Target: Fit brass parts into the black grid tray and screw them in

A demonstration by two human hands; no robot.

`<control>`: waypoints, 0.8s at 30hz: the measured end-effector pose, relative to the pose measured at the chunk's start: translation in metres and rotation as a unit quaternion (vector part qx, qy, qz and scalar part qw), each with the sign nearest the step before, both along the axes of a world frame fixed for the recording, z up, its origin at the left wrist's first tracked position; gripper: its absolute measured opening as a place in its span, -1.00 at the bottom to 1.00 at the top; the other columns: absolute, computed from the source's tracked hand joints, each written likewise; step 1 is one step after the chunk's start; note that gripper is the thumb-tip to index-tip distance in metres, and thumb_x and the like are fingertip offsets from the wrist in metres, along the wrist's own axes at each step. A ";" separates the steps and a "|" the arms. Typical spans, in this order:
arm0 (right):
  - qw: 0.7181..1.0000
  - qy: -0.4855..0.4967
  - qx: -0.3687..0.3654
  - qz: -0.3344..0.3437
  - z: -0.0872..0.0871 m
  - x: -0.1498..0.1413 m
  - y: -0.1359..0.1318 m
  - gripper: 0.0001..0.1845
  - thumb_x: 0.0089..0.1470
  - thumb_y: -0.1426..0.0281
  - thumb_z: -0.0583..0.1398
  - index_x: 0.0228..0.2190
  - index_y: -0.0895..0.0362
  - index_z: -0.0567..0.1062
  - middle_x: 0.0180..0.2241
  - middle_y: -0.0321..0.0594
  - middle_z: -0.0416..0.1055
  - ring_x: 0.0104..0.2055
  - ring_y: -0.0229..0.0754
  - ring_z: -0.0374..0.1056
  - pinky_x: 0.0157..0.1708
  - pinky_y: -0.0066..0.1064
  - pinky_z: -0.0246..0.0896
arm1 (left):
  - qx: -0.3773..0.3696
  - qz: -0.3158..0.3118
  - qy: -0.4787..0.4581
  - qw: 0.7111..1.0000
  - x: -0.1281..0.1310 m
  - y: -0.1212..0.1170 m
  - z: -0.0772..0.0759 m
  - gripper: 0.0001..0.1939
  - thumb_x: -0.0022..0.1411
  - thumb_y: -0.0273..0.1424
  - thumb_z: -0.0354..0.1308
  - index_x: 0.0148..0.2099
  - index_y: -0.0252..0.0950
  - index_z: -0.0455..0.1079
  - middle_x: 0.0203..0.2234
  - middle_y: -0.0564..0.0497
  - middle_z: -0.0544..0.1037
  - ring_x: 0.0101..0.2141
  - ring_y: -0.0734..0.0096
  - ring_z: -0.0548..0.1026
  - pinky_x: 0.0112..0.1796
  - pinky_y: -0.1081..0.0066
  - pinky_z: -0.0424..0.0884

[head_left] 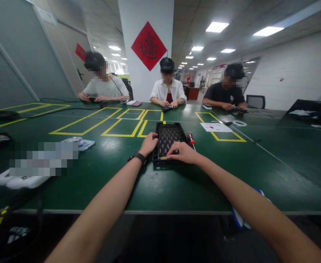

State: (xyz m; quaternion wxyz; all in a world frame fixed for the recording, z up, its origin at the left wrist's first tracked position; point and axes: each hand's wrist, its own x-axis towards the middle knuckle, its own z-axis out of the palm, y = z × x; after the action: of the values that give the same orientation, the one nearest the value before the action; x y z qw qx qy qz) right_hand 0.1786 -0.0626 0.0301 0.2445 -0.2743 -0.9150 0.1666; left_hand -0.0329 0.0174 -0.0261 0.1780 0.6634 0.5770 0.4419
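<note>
In front of me on the green table lies a black rectangular tray (pixel 168 166) with rows of small round wells and shiny bits inside. My left hand (pixel 148 144) is at its left wall, the fingers closed over the rim. Over the tray's near right part, my right hand (pixel 184 151) has thumb and fingertips pinched together, pointing down at the near end. A small yellowish strip (pixel 163 158) shows beside those fingertips; whether they grip it is unclear. Just right of the tray lies a screwdriver (pixel 190 138) with a red and black handle.
A printed white sheet (pixel 216 127) and a white ring (pixel 239 123) lie to the right. White items, partly blurred, sit at the left with a plastic packet (pixel 86 144). Yellow tape (pixel 122 134) marks the green table (pixel 102 190). Three people work across it; a dark cable (pixel 75 109) runs at far left.
</note>
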 end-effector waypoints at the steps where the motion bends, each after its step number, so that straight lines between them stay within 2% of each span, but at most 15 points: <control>1: 1.000 0.001 0.001 -0.001 0.000 0.000 0.000 -0.77 -0.03 0.25 0.22 -0.37 0.12 0.59 -0.38 -0.19 0.50 -0.27 -0.22 0.32 -0.18 -0.38 0.15 | -0.001 0.000 0.000 1.000 0.000 0.000 0.001 -0.65 0.00 -0.50 -0.02 -0.11 -0.31 0.34 -0.14 -0.08 0.46 -0.12 0.31 0.40 -0.05 0.31 0.30; 24: 1.000 0.002 -0.006 0.001 0.001 0.000 -0.002 -0.80 -0.02 0.30 0.22 -0.38 0.16 0.55 -0.37 -0.22 0.51 -0.31 -0.26 0.36 -0.20 -0.41 0.17 | -0.016 -0.018 -0.001 1.000 0.002 -0.007 0.006 -0.63 0.04 -0.47 -0.05 -0.10 -0.32 0.39 -0.18 -0.06 0.49 -0.16 0.29 0.40 -0.08 0.33 0.31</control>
State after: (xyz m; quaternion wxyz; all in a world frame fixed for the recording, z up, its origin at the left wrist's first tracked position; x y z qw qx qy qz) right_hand 0.1790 -0.0647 0.0316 0.2447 -0.2742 -0.9137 0.1732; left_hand -0.0309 0.0103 -0.0198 0.1970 0.6703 0.5719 0.4298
